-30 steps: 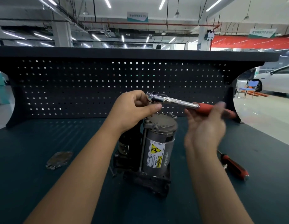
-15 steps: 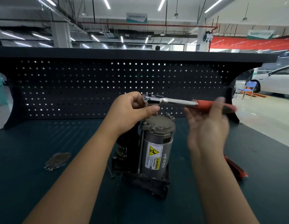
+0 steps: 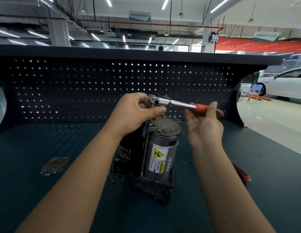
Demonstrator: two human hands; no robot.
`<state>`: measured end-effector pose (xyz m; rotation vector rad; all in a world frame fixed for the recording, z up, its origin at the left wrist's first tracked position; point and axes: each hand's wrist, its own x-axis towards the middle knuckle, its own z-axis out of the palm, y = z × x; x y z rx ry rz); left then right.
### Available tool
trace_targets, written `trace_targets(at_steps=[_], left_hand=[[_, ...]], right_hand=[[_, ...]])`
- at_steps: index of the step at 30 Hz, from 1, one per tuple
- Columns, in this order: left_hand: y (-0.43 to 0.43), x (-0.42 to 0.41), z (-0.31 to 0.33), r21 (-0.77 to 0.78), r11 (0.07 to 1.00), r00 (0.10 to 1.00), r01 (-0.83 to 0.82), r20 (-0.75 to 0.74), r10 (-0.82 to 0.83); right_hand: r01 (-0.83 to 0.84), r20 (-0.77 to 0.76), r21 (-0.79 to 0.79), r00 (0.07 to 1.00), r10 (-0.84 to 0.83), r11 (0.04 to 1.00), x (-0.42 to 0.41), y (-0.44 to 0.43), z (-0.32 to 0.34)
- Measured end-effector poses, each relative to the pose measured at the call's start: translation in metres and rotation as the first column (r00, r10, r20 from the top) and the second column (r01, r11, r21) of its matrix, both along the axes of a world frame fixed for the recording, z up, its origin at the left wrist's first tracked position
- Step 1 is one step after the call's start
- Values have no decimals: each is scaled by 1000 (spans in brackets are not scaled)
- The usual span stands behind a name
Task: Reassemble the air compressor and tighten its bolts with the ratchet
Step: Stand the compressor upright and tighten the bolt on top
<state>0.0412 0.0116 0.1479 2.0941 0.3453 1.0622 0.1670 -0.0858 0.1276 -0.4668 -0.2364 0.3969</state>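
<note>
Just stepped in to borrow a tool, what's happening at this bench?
A person holds the ratchet in both hands: the left hand grips its head, the right hand holds the red handle. It is over the top of the air compressor, which stands upright on the bench. Whether it sits on a bolt is hidden.

Centre frame, label [image 3: 157, 159] on your air compressor [image 3: 163, 132]: "WARNING" | "Hot surface" | "Do NOT touch" | upper frame, ceiling signs [image 3: 139, 15]: too small for you to read

One compressor [image 3: 161, 148], one ratchet [image 3: 176, 103], one screwdriver [image 3: 242, 174], one metal plate [image 3: 54, 165].
</note>
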Motion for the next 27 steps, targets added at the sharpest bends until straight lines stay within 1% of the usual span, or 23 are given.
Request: trace_targets(at_steps=[2,4,5,8,9,10,11,12,13,14,15,16,17,18,19,20,21,22,23,24,25,26,27], left_hand=[[-3,-1,1,14,1000,1000,-4,3,4],[-3,-2,1,16,1000,1000,-13,16,12],[-2,-1,2,-3,1000,999,-19,28,19],[1,-1,2,-37,999,999,-7,47,9],[2,-1,1,-36,999,999,2,49,0],[2,-2,0,-34,999,999,13,47,-11],[3,-1,0,-35,999,999,24,39,-23],[3,-1,0,-37,999,999,36,28,-35],[3,-1,0,-41,998,999,47,17,-46],[3,-2,1,-45,997,998,59,10,-58],[3,-2,1,-51,996,997,73,5,-73],[3,-3,2,-52,995,996,90,1,-90],[2,-4,2,-47,994,995,102,-2,-102],[1,-4,3,-37,993,994,110,-4,-110],[0,-3,3,-26,993,994,112,-3,-112],[0,-2,2,-18,995,995,103,3,-103],[-1,-1,2,-13,997,997,80,11,-80],[-1,-1,1,-10,999,998,52,21,-51],[0,-1,0,-8,1000,999,28,32,-28],[1,-2,-1,-4,1000,999,17,39,-17],[2,-3,-2,0,1000,999,15,42,-15],[3,-5,-4,1,1000,999,19,43,-19],[4,-7,-4,-7,1000,999,30,41,-29]], right_hand=[[161,62,124,984,-170,979,-11,-10,-6],[289,145,230,934,-326,929,-25,-19,-15],[325,175,241,912,-370,915,-30,-20,-18],[370,213,210,886,-411,905,-26,-20,-14],[340,195,197,906,-377,919,-19,-18,-10],[257,151,163,947,-282,952,-9,-13,-7],[132,87,111,986,-142,985,-1,-8,-2],[0,18,55,1000,-1,998,5,-2,1],[-97,-45,15,994,97,995,9,3,2],[-139,-74,-12,988,138,990,11,7,1],[-116,-64,-27,991,114,993,10,7,0],[-43,-32,-3,999,42,999,8,6,-1],[64,8,63,998,-65,996,2,1,-2],[177,55,151,981,-187,972,-6,-6,-4],[296,114,230,938,-328,927,-15,-13,-6],[410,180,295,863,-472,863,-25,-18,-9],[485,262,343,773,-577,805,-36,-21,-12],[507,333,378,706,-625,775,-44,-21,-15],[497,382,393,677,-629,774,-48,-20,-18],[483,399,385,681,-614,786,-46,-19,-17],[482,383,352,708,-593,803,-42,-18,-14],[459,341,304,766,-545,835,-34,-16,-10],[400,282,235,844,-456,886,-24,-12,-7]])
